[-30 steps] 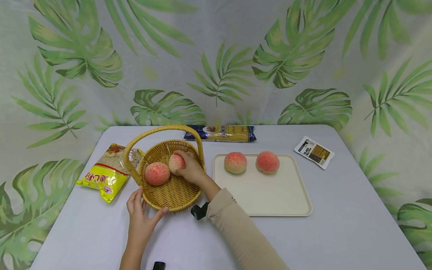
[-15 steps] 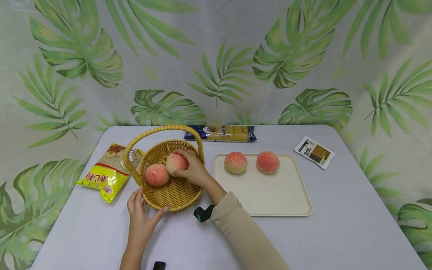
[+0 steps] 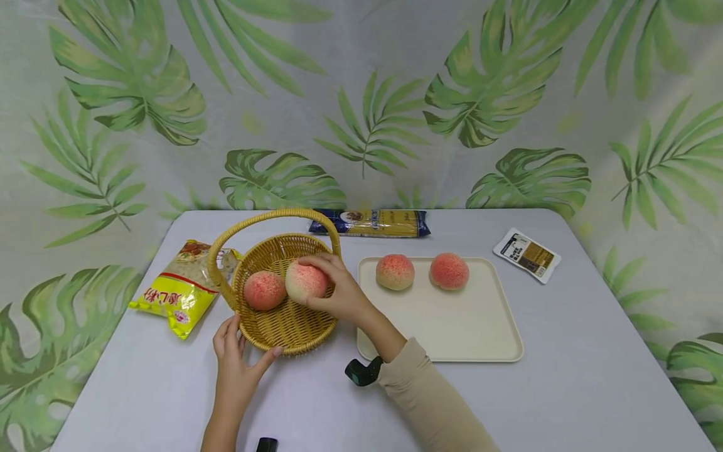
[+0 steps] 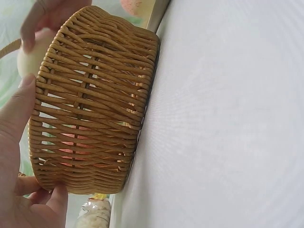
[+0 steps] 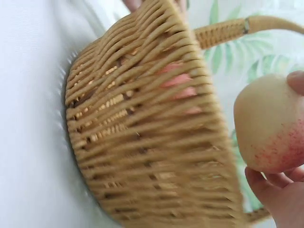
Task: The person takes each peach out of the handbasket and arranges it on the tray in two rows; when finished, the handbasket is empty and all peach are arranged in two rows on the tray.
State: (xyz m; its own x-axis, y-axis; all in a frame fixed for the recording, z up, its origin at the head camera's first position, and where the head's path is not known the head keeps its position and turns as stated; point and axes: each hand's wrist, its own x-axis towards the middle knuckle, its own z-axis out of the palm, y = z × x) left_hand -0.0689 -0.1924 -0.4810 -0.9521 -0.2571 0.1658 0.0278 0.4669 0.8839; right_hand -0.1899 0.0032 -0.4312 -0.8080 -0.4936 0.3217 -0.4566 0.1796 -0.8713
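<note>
A pink and cream peach [image 3: 305, 282] is gripped in my right hand [image 3: 341, 292], thumb on its near side and fingers over the top. In the right wrist view this peach [image 5: 270, 126] is up above the rim of the wicker basket [image 5: 156, 128]. A second, redder peach [image 3: 264, 290] lies inside the basket [image 3: 290, 329], and pink shows through the weave. My left hand [image 3: 233, 358] holds the basket's near left side, its thumb [image 4: 21, 97] at the rim and its other fingers curled against the wicker lower down.
Right of the basket, a cream tray [image 3: 446, 333] bears two peaches [image 3: 394, 272]. A yellow food bag [image 3: 183, 289] lies left of the basket, a blue and yellow packet [image 3: 373, 223] behind it. At the far right lies a small white pouch [image 3: 528, 255].
My right hand has lifted the peach up from the basket's inside and drawn it slightly right, toward the tray. The left hand has stayed on the basket.
</note>
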